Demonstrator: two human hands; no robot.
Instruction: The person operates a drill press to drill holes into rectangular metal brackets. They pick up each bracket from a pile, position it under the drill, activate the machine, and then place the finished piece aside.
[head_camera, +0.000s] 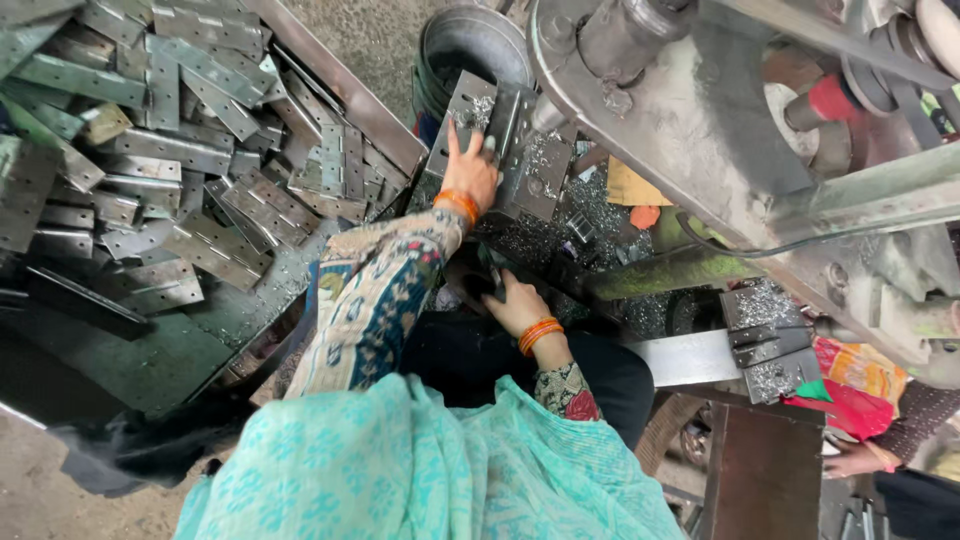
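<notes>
Head view, room to move: the work spot is hemmed in. A tray (150, 370) heaped with grey metal hinges (180, 150) closes the left side, the slanted frame of a heavy machine (700, 130) closes the right, and a round metal bucket (470, 45) stands just beyond.
Head view, edges: the tray's raised rim runs diagonally, just beside the left forearm; metal shavings (590, 215) cover the bed between the hands and the machine.
Left hand (470, 170): stretched forward on a patterned sleeve, orange bangle at the wrist, fingers spread and pressed flat on a perforated metal plate (475, 105) that leans at the machine's foot. It lies open on the plate, not wrapped around it.
Right hand (515, 305): low and near the lap, orange bangles at the wrist, fingers curled onto a dark part; whether it grips is unclear.
Stacked plates (765, 340): lower right, well apart from both hands.
Another person's hand (850, 460): at the right edge.
</notes>
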